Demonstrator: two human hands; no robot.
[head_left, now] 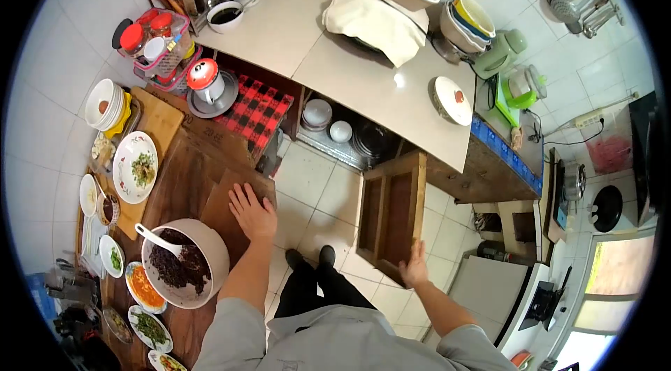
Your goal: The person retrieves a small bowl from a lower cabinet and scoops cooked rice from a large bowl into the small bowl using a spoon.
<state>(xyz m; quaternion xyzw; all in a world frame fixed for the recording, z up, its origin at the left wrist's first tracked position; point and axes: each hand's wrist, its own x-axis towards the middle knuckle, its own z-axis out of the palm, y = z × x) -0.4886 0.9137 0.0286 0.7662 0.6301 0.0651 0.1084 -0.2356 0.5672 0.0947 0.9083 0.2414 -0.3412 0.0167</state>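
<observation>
My left hand (pixel 251 214) lies flat with fingers spread on the brown wooden tabletop (pixel 203 161), near its edge. Just beside that forearm stands a large white pot (pixel 221 259) of dark purple-black food, with a white spoon (pixel 157 239) in it. My right hand (pixel 415 265) holds the near outer edge of a wooden cabinet door (pixel 391 214), which stands swung out over the floor; part of its grip is hidden. Inside the open cabinet behind the door are stacked bowls (pixel 317 113), a small white bowl (pixel 340 131) and dark round cookware (pixel 372 138).
Dishes of food, including a floral plate (pixel 126 168) and an orange dish (pixel 145 287), line the left table. Across the counter (pixel 279 49) are a cloth-covered item (pixel 370 18) and a lidded dish (pixel 453 100). A red-black checked cloth (pixel 255 109) lies beyond the table. The tiled floor (pixel 307 175) lies between.
</observation>
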